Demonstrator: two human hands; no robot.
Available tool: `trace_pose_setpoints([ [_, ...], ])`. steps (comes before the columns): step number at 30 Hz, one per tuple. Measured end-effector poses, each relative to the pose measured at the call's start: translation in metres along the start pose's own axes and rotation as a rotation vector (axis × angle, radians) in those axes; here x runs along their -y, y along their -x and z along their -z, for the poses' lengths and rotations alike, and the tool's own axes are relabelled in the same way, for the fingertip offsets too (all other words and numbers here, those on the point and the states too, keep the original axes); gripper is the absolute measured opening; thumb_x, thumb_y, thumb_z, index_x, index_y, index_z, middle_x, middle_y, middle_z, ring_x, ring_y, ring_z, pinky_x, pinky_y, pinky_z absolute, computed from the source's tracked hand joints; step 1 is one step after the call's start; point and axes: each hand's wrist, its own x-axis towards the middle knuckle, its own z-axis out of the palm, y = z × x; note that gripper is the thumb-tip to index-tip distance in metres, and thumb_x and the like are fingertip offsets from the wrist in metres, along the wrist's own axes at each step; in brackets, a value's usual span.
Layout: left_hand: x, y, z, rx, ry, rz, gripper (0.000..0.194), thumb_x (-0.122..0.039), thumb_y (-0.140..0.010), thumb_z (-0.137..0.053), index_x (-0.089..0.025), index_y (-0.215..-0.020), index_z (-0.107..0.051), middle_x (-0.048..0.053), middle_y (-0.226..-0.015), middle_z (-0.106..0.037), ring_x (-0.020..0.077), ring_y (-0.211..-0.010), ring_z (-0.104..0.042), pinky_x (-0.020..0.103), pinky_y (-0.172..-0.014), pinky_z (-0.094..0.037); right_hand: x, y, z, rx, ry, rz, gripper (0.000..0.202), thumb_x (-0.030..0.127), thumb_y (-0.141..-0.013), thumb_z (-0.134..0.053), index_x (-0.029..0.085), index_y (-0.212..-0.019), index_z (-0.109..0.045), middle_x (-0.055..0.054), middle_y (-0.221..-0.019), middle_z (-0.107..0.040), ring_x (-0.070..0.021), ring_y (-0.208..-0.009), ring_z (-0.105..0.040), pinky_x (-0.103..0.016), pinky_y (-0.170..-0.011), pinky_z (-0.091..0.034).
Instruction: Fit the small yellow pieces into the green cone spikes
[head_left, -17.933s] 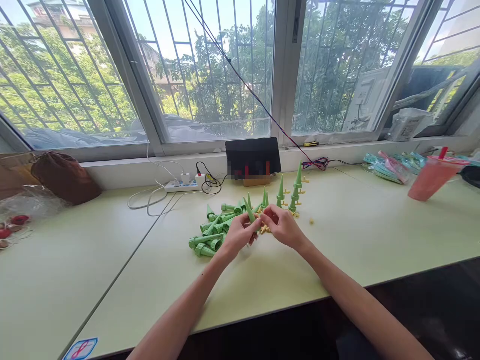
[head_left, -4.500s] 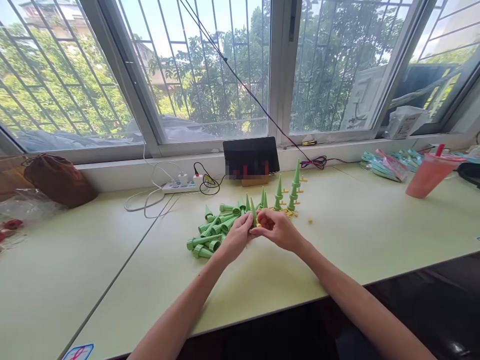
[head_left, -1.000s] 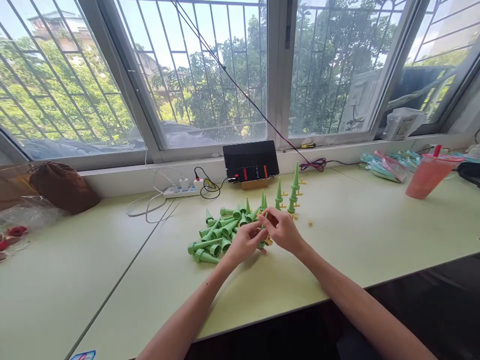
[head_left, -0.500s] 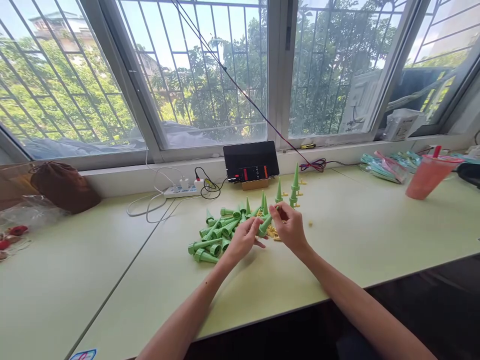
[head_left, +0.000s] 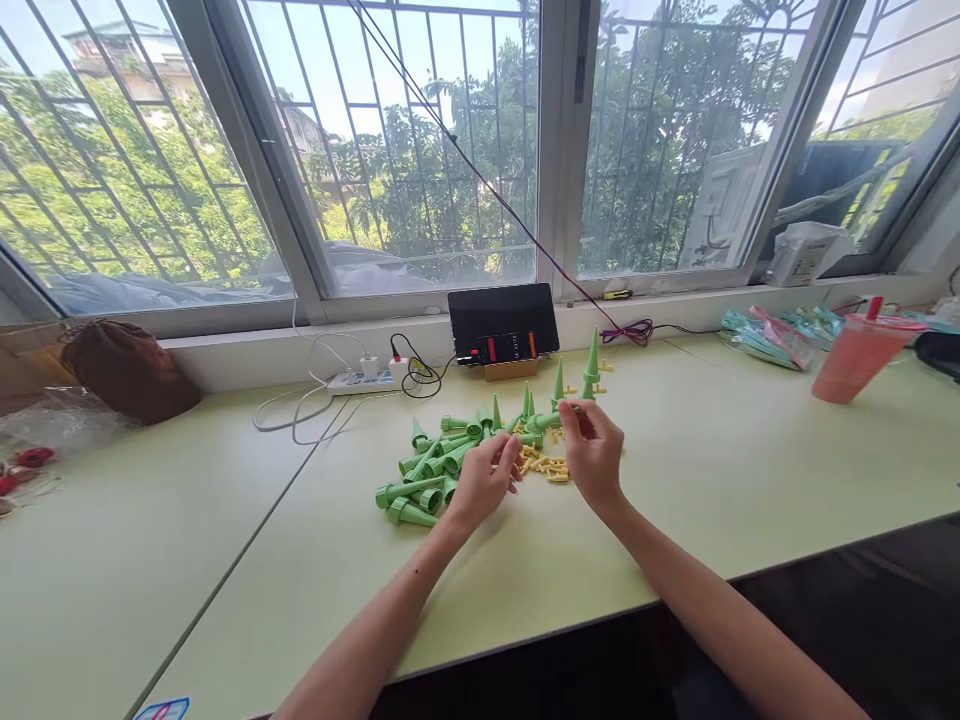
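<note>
My right hand (head_left: 595,455) pinches a green plastic plant-watering spike (head_left: 546,422), held nearly level with its wide end toward the left. Left of it, my left hand (head_left: 484,478) is apart from that spike, its thumb and fingers curled together; whether anything small is between them is hidden. Beyond my left hand lies a heap of green spikes (head_left: 427,465), most on their sides. Small yellow T-shaped valves (head_left: 551,468) are piled between my hands. Behind my right hand, green spikes (head_left: 592,360) stand upright with yellow valves in their sides.
A tablet (head_left: 502,305) leans at the back with a phone (head_left: 514,347) before it. A power strip (head_left: 367,380) with cables lies left of them. To the right are a red drink cup (head_left: 862,360) and plastic packets (head_left: 769,335). A brown bag (head_left: 127,370) sits far left.
My left hand has let go of the spike and dropped slightly away. My right hand has moved a little right and up with the spike, now turned nearly level.
</note>
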Motion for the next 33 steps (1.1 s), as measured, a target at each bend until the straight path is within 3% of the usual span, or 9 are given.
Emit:
trace_pose_setpoints([
  [4, -0.006, 0.004, 0.002, 0.045, -0.332, -0.199, 0.045, -0.044, -0.095, -0.037, -0.017, -0.063, -0.051, -0.001, -0.054, -0.052, 0.01, -0.05, -0.05, 0.023, -0.054, -0.039, -0.002, -0.001, 0.001, 0.013, 0.024, 0.005, 0.025, 0.039, -0.092, -0.051, 0.018, -0.088, -0.062, -0.002, -0.07, -0.059, -0.0141, -0.06, -0.052, -0.026, -0.058, -0.044],
  [8, -0.011, 0.007, 0.002, 0.149, -0.482, -0.293, 0.045, -0.039, -0.097, -0.034, -0.017, -0.06, -0.045, -0.002, -0.054, -0.045, 0.009, -0.049, -0.04, 0.023, -0.054, -0.03, -0.004, -0.003, 0.001, 0.07, 0.059, 0.002, 0.027, 0.039, -0.094, -0.047, 0.018, -0.094, -0.064, -0.005, -0.079, -0.063, -0.0155, -0.066, -0.056, -0.027, -0.062, -0.046],
  [14, -0.008, 0.008, 0.001, 0.179, -0.502, -0.331, 0.045, -0.037, -0.097, -0.036, -0.017, -0.057, -0.043, -0.004, -0.052, -0.034, 0.009, -0.048, -0.028, 0.025, -0.052, -0.023, -0.007, -0.005, 0.002, 0.06, 0.145, 0.055, 0.027, 0.038, -0.094, -0.046, 0.018, -0.092, -0.064, -0.006, -0.081, -0.063, -0.016, -0.068, -0.055, -0.028, -0.062, -0.045],
  [26, -0.007, 0.009, 0.0, 0.192, -0.538, -0.355, 0.045, -0.038, -0.097, -0.034, -0.018, -0.058, -0.044, -0.003, -0.053, -0.038, 0.0097, -0.049, -0.031, 0.025, -0.053, -0.024, -0.025, -0.015, 0.008, 0.186, 0.343, 0.194, 0.025, 0.027, -0.096, -0.041, 0.017, -0.086, -0.061, -0.005, -0.076, -0.058, -0.0165, -0.066, -0.05, -0.028, -0.062, -0.041],
  [33, -0.006, 0.01, 0.0, 0.181, -0.521, -0.359, 0.047, -0.039, -0.097, -0.033, -0.018, -0.058, -0.047, -0.003, -0.053, -0.038, 0.0099, -0.049, -0.028, 0.026, -0.054, -0.023, -0.034, -0.016, 0.007, 0.22, 0.374, 0.184, 0.025, 0.027, -0.096, -0.039, 0.017, -0.089, -0.061, -0.007, -0.082, -0.059, -0.0181, -0.071, -0.053, -0.029, -0.065, -0.042],
])
